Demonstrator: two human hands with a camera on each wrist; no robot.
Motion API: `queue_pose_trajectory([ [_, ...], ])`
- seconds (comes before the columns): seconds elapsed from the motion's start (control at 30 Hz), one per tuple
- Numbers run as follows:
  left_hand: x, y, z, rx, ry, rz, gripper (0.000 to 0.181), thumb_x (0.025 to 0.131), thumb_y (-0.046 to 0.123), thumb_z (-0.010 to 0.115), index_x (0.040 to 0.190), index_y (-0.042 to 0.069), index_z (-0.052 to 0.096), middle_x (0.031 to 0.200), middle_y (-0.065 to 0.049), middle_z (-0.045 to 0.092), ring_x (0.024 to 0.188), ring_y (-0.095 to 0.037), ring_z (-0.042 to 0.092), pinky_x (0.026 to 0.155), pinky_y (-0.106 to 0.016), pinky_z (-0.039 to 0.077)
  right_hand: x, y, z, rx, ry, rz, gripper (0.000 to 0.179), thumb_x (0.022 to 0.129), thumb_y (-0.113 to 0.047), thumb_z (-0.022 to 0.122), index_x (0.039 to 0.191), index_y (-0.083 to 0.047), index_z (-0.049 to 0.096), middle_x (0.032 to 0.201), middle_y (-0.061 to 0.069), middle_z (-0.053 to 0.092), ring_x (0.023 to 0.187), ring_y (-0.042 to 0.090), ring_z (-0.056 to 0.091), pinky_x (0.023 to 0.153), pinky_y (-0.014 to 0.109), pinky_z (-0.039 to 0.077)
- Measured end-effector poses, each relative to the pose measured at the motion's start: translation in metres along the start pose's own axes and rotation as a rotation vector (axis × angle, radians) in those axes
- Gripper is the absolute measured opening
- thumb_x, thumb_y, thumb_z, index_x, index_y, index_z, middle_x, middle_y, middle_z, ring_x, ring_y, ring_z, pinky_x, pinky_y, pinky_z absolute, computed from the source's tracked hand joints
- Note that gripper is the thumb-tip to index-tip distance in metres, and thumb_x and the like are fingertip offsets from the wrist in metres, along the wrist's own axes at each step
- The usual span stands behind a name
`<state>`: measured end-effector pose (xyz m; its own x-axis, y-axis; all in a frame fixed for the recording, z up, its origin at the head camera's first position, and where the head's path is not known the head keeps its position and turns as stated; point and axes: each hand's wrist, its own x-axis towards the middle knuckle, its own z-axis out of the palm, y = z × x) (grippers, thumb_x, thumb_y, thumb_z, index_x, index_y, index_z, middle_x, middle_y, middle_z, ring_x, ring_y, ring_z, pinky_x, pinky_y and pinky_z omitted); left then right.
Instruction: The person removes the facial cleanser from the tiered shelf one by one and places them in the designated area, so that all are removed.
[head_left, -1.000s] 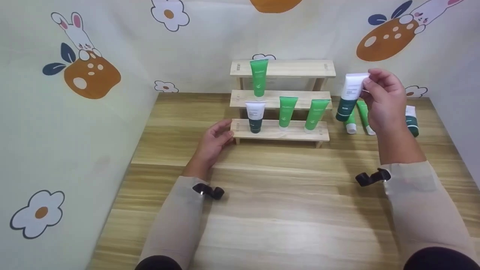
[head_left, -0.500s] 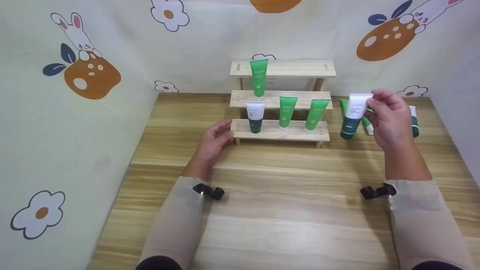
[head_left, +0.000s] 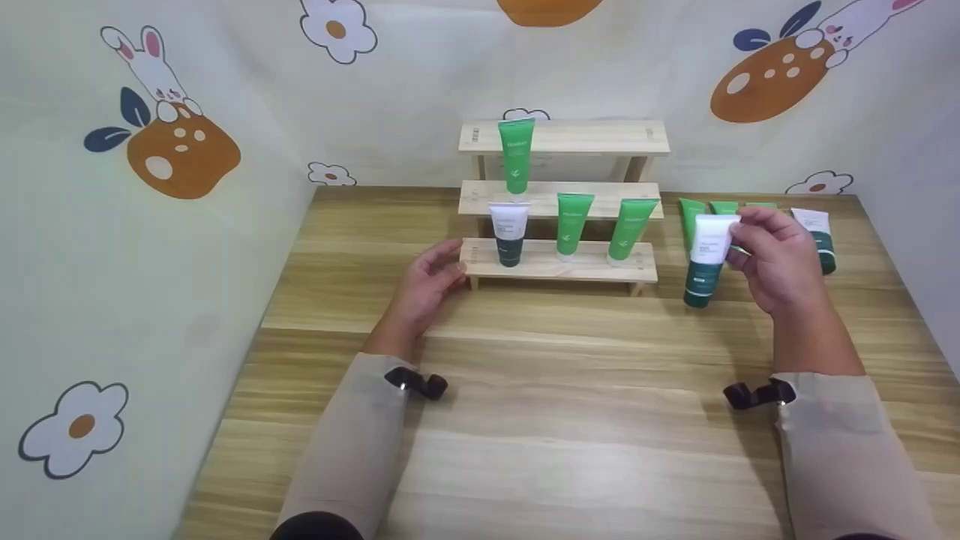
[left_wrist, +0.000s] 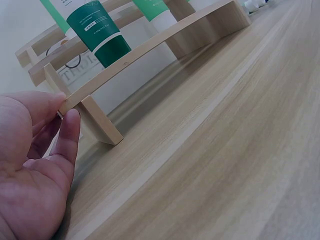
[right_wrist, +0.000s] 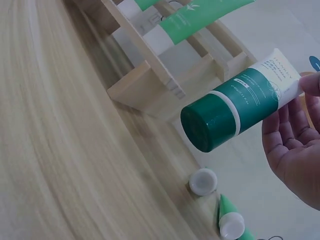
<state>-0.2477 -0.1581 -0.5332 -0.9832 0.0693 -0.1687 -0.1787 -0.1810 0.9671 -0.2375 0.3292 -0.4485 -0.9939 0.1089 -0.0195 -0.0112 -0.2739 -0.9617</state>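
My right hand (head_left: 780, 262) pinches a white and dark green squeeze tube (head_left: 707, 266) by its flat white end, and the green cap (right_wrist: 210, 122) points down. The tube hangs just right of a three-step wooden display rack (head_left: 592, 139). At the rack's lower left end, my left hand (head_left: 424, 289) grips the corner of the bottom step between thumb and fingers (left_wrist: 70, 132). Another white and dark green tube (head_left: 510, 232) stands on that step, with two green tubes (head_left: 573, 225) to its right. One green tube (head_left: 516, 154) stands on the middle step.
Several green tubes (head_left: 691, 214) lie on the wood-grain table (head_left: 562, 390) right of the rack, partly behind my right hand. Beside them lies a white and dark green tube (head_left: 814, 232). Patterned cloth walls (head_left: 405, 90) border the back and sides.
My right hand has lowered the white and dark green tube toward the front of the table, uncovering more of the lying tubes. My left hand stays at the rack's corner.
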Motion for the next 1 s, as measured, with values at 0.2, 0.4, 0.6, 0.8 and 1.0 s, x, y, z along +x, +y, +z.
queue_pose_trajectory([
  [0.2,0.0,0.0,0.0,0.006,0.002,0.0,0.049,0.101,-0.001,0.067,0.149,0.005,0.059,0.156,-0.013,0.053,0.107,-0.014,0.069,0.095,-0.023,0.063,0.004,0.011,-0.007,-0.064,-0.027,0.078,0.015,0.099,-0.013,0.077,0.114,-0.01,0.076,0.114,-0.001,0.07,0.098,0.015,0.069,0.08,0.023,0.065],
  [0.4,0.0,0.0,-0.001,0.031,0.008,-0.013,0.049,0.101,0.001,0.068,0.149,0.008,0.061,0.156,-0.011,0.054,0.114,-0.016,0.068,0.098,-0.025,0.062,0.009,0.021,-0.014,-0.109,-0.009,0.161,0.021,0.098,-0.018,0.079,0.118,-0.012,0.076,0.107,-0.006,0.077,0.094,0.013,0.071,0.078,0.022,0.063],
  [0.6,0.002,-0.001,-0.002,0.009,-0.006,-0.019,0.049,0.102,0.0,0.067,0.15,0.008,0.06,0.157,-0.011,0.053,0.114,-0.018,0.068,0.099,-0.026,0.062,0.009,0.025,-0.02,-0.128,0.01,0.19,0.031,0.097,-0.02,0.081,0.125,-0.009,0.073,0.108,-0.007,0.078,0.094,0.012,0.071,0.078,0.022,0.062],
  [0.8,0.002,-0.002,-0.001,0.014,0.001,0.007,0.05,0.101,-0.001,0.068,0.15,0.006,0.06,0.154,-0.012,0.056,0.111,-0.015,0.068,0.095,-0.023,0.062,0.01,0.032,-0.022,-0.066,-0.021,0.228,0.031,0.095,-0.014,0.082,0.124,-0.009,0.073,0.105,-0.003,0.077,0.088,0.015,0.074,0.076,0.027,0.066],
  [1.0,0.002,-0.004,-0.001,0.003,0.005,0.02,0.05,0.101,-0.002,0.067,0.15,0.005,0.059,0.152,-0.013,0.056,0.108,-0.014,0.068,0.093,-0.023,0.063,0.012,0.039,-0.021,-0.093,-0.09,0.221,0.029,0.098,-0.003,0.076,0.125,-0.01,0.07,0.107,-0.003,0.07,0.087,0.015,0.073,0.075,0.027,0.066],
])
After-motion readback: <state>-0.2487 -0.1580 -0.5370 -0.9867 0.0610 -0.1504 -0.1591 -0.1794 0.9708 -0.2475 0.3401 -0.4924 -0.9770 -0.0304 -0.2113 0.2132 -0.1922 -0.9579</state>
